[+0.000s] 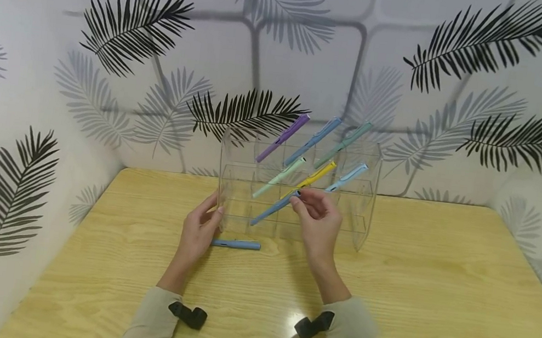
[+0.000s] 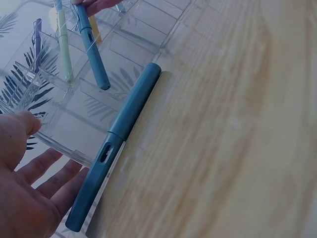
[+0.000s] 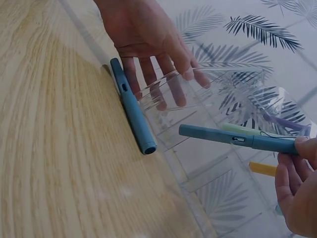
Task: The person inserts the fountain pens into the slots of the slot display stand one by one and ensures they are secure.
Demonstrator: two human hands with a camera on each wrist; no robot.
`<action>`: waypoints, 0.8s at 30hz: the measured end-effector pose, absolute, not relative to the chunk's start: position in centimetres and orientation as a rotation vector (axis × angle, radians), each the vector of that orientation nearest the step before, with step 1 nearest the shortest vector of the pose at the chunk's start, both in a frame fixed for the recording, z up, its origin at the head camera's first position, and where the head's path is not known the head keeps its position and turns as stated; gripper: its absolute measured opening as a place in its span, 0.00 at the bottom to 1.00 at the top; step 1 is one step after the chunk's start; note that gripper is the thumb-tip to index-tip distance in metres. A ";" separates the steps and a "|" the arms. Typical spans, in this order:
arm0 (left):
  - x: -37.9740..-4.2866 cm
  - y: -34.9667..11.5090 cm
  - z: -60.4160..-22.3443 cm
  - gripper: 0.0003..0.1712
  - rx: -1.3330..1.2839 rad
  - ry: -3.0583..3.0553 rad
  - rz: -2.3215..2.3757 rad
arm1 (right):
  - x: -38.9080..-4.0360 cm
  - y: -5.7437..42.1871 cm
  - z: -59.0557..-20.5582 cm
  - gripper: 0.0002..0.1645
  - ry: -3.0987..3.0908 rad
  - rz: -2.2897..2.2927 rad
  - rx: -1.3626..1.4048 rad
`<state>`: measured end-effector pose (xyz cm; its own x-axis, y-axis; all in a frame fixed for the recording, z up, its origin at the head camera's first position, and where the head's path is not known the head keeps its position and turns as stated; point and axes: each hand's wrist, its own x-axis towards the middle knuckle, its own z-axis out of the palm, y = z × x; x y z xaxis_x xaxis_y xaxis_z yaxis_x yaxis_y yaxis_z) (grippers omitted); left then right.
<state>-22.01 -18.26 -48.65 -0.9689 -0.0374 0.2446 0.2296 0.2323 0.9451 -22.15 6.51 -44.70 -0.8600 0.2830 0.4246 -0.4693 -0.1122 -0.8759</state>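
A clear acrylic pen rack [image 1: 370, 201] stands on the table, its left side gripped by my left hand [image 1: 198, 233], thumb in front and fingers behind. My right hand [image 1: 320, 226] pinches the upper end of a blue fountain pen [image 1: 271, 211], which slants across the lowest tier. In the right wrist view the capped blue pen [image 3: 213, 134] points its free end toward the rack's left side. Another blue fountain pen [image 1: 239, 244] lies on the table before the rack, close by my left fingers; the left wrist view shows this pen [image 2: 116, 139] lengthwise.
Purple [image 1: 281, 140], blue [image 1: 312, 142] and teal pens [image 1: 343, 145] lean in the top tier. Pale green [image 1: 277, 179], yellow [image 1: 318, 174] and light blue pens [image 1: 349, 176] lean in the middle tier. A leaf-patterned wall [image 1: 306, 73] rises behind the wooden table [image 1: 436, 296].
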 end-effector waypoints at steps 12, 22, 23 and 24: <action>-22.1 -18.2 -48.4 0.28 -0.188 -2.287 -1.820 | -20.9 5.7 -42.1 0.12 -1.815 1.933 0.165; -21.1 -17.8 -47.0 0.28 -0.163 -2.319 -1.824 | -21.5 5.9 -43.3 0.12 -1.881 1.880 0.108; -21.4 -17.9 -47.5 0.28 -0.166 -2.314 -1.820 | -21.8 6.0 -43.7 0.12 -1.882 1.881 0.103; -21.6 -18.0 -48.0 0.28 -0.174 -2.307 -1.817 | -22.1 6.1 -44.2 0.12 -1.886 1.881 0.096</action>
